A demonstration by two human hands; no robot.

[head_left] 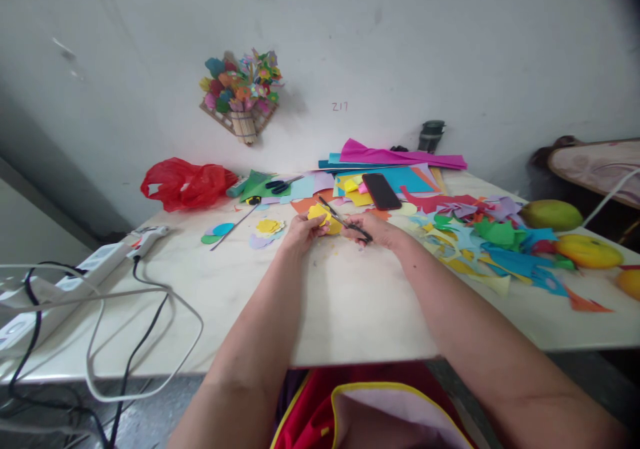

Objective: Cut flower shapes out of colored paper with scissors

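My left hand [301, 230] pinches a small yellow paper piece [323, 214] just above the white table [350, 302]. My right hand [375, 229] is closed round the black handles of a pair of scissors [343, 221], whose blades point up-left into the yellow paper. Both hands meet near the table's middle. A stack of yellow cut-outs [269, 226] lies a little left of my left hand.
Coloured paper scraps [490, 242] cover the right side, with a phone [381, 191] and sheets behind. Mangoes [587, 250] lie at the right edge. A red bag [183, 182], a second pair of scissors [280, 184], a glue gun [145, 239] and cables [100, 302] are left.
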